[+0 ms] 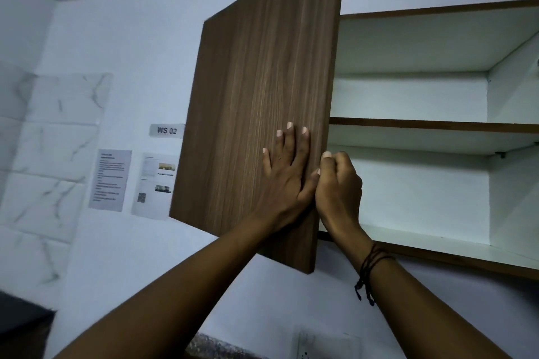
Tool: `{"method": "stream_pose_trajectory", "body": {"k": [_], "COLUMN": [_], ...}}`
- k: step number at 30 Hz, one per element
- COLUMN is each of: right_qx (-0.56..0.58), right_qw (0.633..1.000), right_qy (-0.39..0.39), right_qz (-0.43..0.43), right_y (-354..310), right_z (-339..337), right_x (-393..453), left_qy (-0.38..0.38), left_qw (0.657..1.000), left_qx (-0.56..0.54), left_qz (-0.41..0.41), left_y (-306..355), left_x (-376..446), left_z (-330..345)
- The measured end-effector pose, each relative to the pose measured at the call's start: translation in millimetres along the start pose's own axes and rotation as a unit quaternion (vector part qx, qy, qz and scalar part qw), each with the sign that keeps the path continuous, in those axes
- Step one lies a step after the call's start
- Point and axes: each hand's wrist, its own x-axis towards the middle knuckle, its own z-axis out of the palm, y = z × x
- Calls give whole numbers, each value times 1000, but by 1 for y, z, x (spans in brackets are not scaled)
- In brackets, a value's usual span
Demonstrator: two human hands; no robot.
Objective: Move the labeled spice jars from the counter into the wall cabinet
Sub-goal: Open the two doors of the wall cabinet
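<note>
The wall cabinet [437, 131] stands open, its white shelves bare in view and its brown wood-grain door [262, 114] swung out to the left — no spice jars show anywhere in the frame. The left hand [287, 172] lies flat on the door's outer face with fingers straight and spread, while the right hand [338, 183], a dark cord bracelet [370, 268] on its wrist, curls its fingers round the door's free edge. On the wall to the left a small grey tag [166, 130] reads "WS 02" — below it hang two printed sheets [132, 182], their text too small to read.
</note>
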Motion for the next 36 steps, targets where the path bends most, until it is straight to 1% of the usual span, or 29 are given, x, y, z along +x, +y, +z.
{"method": "stream_pose_trajectory", "body": {"k": [3, 5, 9, 12, 15, 16, 18, 20, 23, 25, 28, 31, 33, 36], "right_qx": [43, 71, 117, 153, 198, 204, 206, 229, 250, 258, 226, 180, 161, 142], "right_qw": [998, 994, 982, 969, 958, 955, 953, 950, 946, 937, 918, 895, 883, 876], "right_qy": [-3, -10, -23, -33, -55, -65, -79, -96, -142, -185, -279, -364, -397, -415], "right_qz": [-53, -81, -149, -191, -202, -205, -209, -192, -152, -144, -170, -187, -191, -201], "right_y": [-29, -50, -90, -120, -149, -159, -175, -191, -215, -228, -239, -251, -259, -263], "right_z": [4, 9, 25, 43, 72, 83, 104, 126, 156, 175, 204, 233, 249, 268], "right_x": [-16, -28, -46, -60, -79, -85, -95, -106, -126, -137, -145, -149, -150, -151], "left_qy": [23, 20, 11, 6, -1, 2, 13, 24, 32, 44, 82, 104, 109, 113], "left_qw": [998, 996, 991, 982, 963, 960, 962, 966, 967, 966, 959, 958, 957, 957], "left_qx": [-51, -91, -130, -188, -266, -276, -265, -250, -238, -227, -213, -165, -139, -113], "left_qz": [9, 15, 23, -5, -43, -50, -60, -65, -88, -114, -169, -212, -229, -243], "left_y": [2, 3, -3, -14, -22, -25, -32, -39, -52, -61, -87, -115, -130, -147], "left_x": [-8, -14, -19, -22, -27, -29, -35, -41, -50, -55, -61, -65, -67, -68], "left_z": [-36, -65, -124, -167, -213, -228, -255, -280, -317, -340, -374, -403, -415, -425]}}
